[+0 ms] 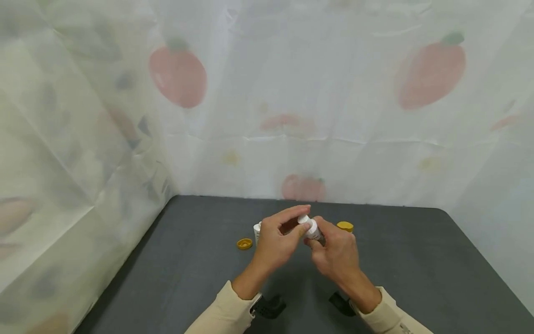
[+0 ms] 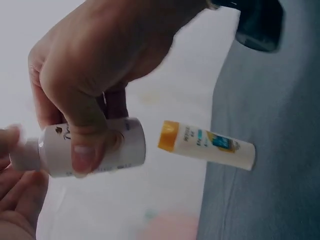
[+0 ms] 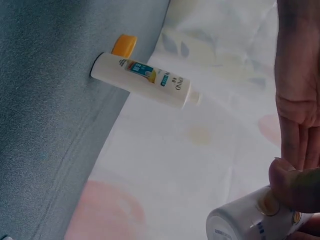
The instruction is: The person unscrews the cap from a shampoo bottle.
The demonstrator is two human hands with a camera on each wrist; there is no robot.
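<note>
A small white bottle [image 1: 314,233] is held tilted above the table between both hands. My right hand [image 1: 339,247] grips its body, the thumb and fingers wrapped round it in the left wrist view. My left hand [image 1: 275,241] pinches the narrow white cap [image 2: 25,155] at the bottle's top, thumb on one side and fingers on the other. In the right wrist view, the base of the held bottle [image 3: 245,220] faces the camera, and the left hand's fingers [image 3: 295,142] extend down toward its other end.
Behind the left hand stands an uncapped white bottle [image 3: 142,80], its yellow cap [image 1: 244,244] lying beside it on the dark grey table [image 1: 187,278]. Another white bottle [image 2: 212,146], with a yellow cap on, stands behind the right hand. Fruit-printed white sheeting [image 1: 317,93] surrounds the table.
</note>
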